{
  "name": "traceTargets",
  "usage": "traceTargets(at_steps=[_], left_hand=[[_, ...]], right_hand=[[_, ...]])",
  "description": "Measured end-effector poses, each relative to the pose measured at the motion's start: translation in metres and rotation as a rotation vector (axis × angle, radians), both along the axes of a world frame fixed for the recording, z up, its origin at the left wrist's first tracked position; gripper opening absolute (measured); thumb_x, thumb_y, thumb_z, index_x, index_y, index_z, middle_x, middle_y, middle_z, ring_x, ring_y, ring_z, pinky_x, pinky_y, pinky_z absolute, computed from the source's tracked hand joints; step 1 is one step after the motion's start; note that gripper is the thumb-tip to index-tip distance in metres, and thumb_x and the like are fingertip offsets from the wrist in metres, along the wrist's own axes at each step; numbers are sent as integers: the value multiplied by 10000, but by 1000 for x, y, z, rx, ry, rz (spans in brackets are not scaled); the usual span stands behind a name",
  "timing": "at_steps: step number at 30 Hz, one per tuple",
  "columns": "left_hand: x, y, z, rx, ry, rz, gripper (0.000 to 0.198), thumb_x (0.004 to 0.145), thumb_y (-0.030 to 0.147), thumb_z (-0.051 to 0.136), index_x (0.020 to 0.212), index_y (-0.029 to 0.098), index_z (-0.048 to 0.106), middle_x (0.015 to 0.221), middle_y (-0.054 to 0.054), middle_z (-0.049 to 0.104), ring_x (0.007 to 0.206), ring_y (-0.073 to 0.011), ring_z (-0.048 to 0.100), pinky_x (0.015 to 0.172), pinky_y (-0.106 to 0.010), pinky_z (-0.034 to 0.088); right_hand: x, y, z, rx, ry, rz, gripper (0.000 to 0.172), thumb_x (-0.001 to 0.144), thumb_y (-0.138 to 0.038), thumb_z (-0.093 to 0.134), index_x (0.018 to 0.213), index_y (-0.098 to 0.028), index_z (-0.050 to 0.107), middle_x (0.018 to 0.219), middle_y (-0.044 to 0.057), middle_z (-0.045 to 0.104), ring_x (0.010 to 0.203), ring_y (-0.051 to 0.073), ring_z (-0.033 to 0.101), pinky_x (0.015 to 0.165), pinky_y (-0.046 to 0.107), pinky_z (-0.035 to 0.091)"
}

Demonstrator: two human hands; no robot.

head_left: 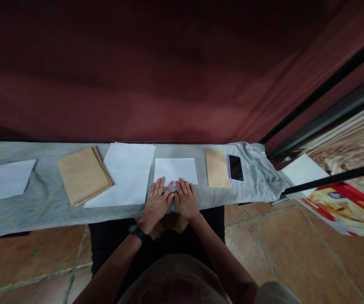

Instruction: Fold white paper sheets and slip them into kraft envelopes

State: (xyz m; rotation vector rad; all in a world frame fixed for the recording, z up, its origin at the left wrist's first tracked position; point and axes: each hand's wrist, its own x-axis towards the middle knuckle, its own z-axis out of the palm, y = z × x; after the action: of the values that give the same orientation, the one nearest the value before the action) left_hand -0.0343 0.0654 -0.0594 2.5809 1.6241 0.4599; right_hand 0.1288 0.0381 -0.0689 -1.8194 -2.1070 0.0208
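Note:
A small white sheet of paper (175,166), perhaps folded, lies on the grey cloth in front of me. My left hand (157,202) rests flat on its near left part, fingers stretched out. Beside it, my right hand (186,200) lies flat with its fingertips on the near edge of the same sheet. The two thumbs nearly meet. To the left is a stack of larger white paper (128,173), partly covered by a pile of brown envelopes (83,173). On the right lies a single brown envelope (217,169).
A smartphone (235,168) lies right of the single envelope. More white paper (4,179) sits at the far left of the cloth-covered table (49,213). A dark red curtain (169,84) hangs behind. Black bars and a colourful box (353,207) stand at the right.

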Motion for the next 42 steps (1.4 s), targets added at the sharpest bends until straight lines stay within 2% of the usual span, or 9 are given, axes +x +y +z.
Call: traceTargets(at_steps=[4,14,18,23,28,31,34,38,42], left_hand=[[0,-3,-2,-4,-4,27,574,1054,388,400,1585,174,440,1680,-175,324,1567,-328,306,1262,-555,303],[-2,-16,-10,7,-44,132,719,1046,489,374,1568,-4,389,1644,-258,359,1548,-358,347,1265,-542,303],[-8,-19,-12,36,-56,138,710,1057,488,343,1560,-10,398,1629,-262,388,1541,-364,359,1253,-542,326],[-9,-19,-11,45,-90,132,666,1066,447,323,1578,27,387,1612,-252,423,1537,-356,369,1236,-567,355],[20,-18,-2,-38,-45,4,592,1076,390,305,1571,90,429,1636,-181,421,1562,-291,333,1270,-512,319],[41,-15,5,-82,-6,-82,560,1075,367,311,1554,122,466,1646,-141,418,1570,-281,315,1289,-517,276],[50,-9,9,-99,8,-106,545,1073,365,318,1546,155,487,1647,-107,425,1573,-285,309,1295,-533,252],[45,1,6,-91,4,-85,579,1073,372,296,1558,101,457,1644,-135,417,1564,-271,333,1297,-507,253],[36,6,2,-74,6,-46,595,1067,363,294,1570,75,430,1643,-150,411,1566,-274,328,1297,-509,246]], right_hand=[[2,-1,-3,7,-5,-65,537,1087,-380,429,1570,-148,459,1631,137,452,1501,280,436,1251,471,294],[37,-13,-13,48,-35,-179,570,1088,-389,410,1578,-99,437,1617,168,461,1493,297,447,1246,475,282],[42,-17,-15,62,-40,-201,586,1096,-399,379,1568,-58,439,1607,186,467,1484,306,458,1244,481,286],[43,-18,-16,74,-29,-206,583,1091,-400,376,1577,-82,437,1598,184,480,1479,309,467,1231,495,310],[41,-18,-14,75,-39,-209,590,1093,-404,370,1571,-64,438,1598,189,481,1489,308,451,1239,492,301],[41,-18,-13,68,-44,-208,582,1087,-386,381,1571,-69,439,1601,188,479,1495,303,444,1243,488,299],[42,-19,-13,71,-45,-199,571,1085,-361,375,1579,-81,430,1610,181,468,1496,294,443,1243,485,302],[42,-18,-12,63,-29,-211,580,1088,-393,388,1562,-65,453,1601,190,477,1491,306,448,1245,497,296],[34,-10,-6,26,14,-211,533,1090,-348,384,1546,-91,485,1598,170,489,1500,302,433,1256,526,269]])
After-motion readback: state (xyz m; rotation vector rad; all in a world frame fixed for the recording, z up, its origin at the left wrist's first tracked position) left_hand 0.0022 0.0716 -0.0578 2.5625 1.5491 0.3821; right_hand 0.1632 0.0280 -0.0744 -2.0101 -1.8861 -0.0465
